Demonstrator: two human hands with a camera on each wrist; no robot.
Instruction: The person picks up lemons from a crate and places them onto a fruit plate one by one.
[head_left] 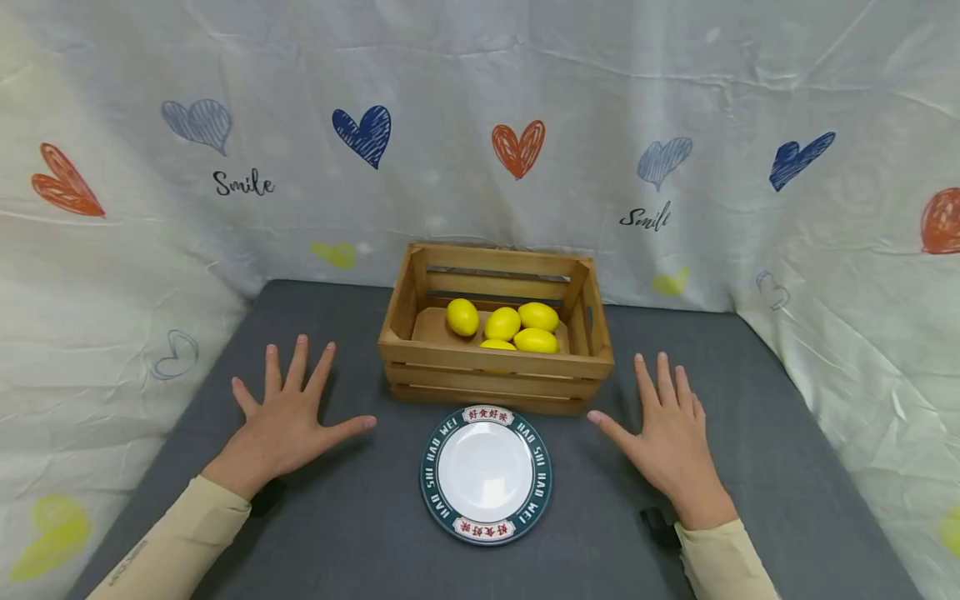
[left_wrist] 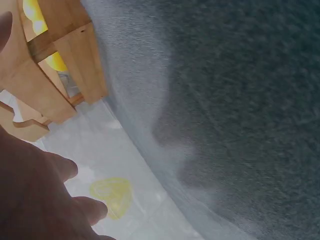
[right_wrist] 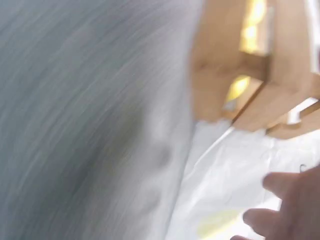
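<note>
A slatted wooden crate (head_left: 498, 383) stands at the back middle of the table in the head view, with several yellow lemons (head_left: 502, 323) inside. In front of it lies a round plate (head_left: 486, 471) with a white centre and a dark green lettered rim. My left hand (head_left: 288, 429) is held over the table left of the plate, fingers spread and straight, holding nothing. On the other side, my right hand (head_left: 670, 442) has its fingers extended too and touches neither plate nor crate. Both wrist views show the crate's slats with bits of yellow between them.
The dark grey table (head_left: 330, 533) ends at the back and sides against a white cloth (head_left: 450, 75) printed with hearts and the word Smile. A black wrist strap (head_left: 660, 529) shows at the right cuff.
</note>
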